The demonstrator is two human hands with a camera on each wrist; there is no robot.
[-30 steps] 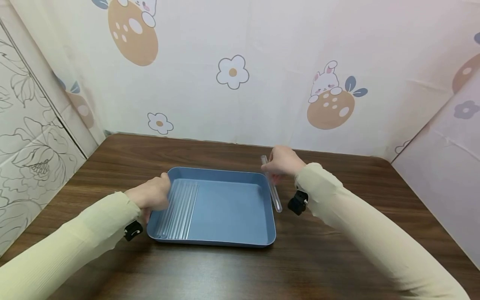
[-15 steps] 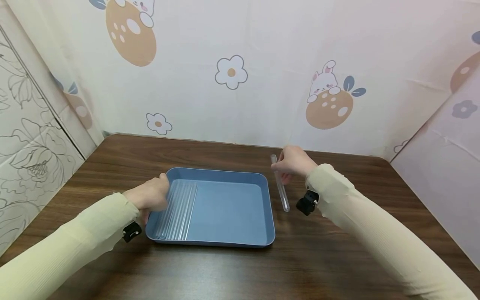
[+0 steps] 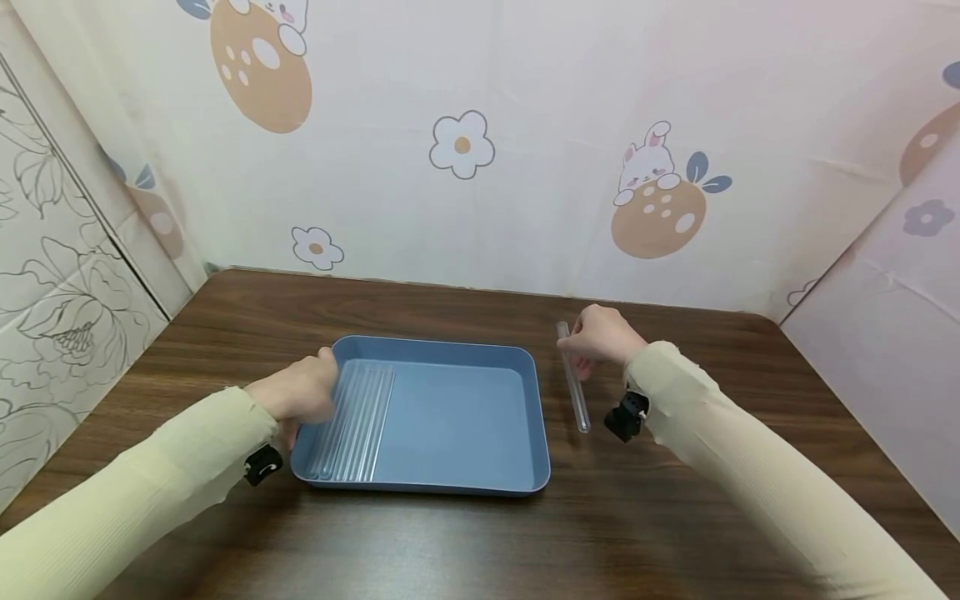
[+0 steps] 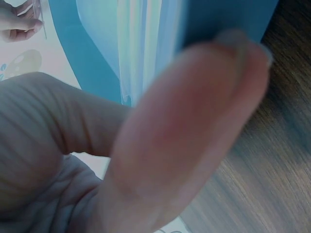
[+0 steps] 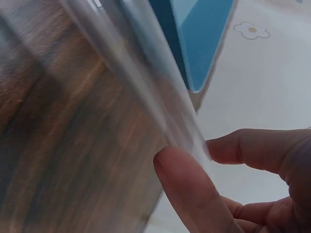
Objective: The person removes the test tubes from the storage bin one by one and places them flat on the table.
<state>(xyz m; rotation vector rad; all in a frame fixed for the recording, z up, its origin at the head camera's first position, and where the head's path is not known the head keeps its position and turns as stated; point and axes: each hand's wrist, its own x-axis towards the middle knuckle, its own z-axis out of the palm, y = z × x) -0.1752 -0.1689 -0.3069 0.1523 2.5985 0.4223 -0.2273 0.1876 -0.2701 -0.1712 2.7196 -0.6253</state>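
In the left wrist view a blurred thumb fills most of the frame, so we see only a strip of the shallow blue rectangular plastic tray [image 3: 457, 417] and cannot make out the contact there. In the right wrist view the clear glass tube [image 3: 573, 377] is smeared by blur and cut off at the top edge; its far end is out of frame.

From the head view, our left hand [image 3: 298, 393] grips the tray's left rim with curled fingers, the thumb lying over the edge; the fingertips are hidden behind the rim. Our right hand [image 3: 600, 337] pinches the far end of the one clear glass tube between thumb and fingers, with the remaining fingers loosely curled. That tube runs from this hand back towards us, outside the tray, just beside its right rim and not touching it. We cannot tell whether its near end rests on the dark brown wooden table [image 3: 675, 517].

Inside the tray, directly beside our left hand, lies a row of clear glass tubes [image 3: 358, 421], side by side and parallel. Their edges merge, so we cannot fix the count; roughly six.

One tray, one table.
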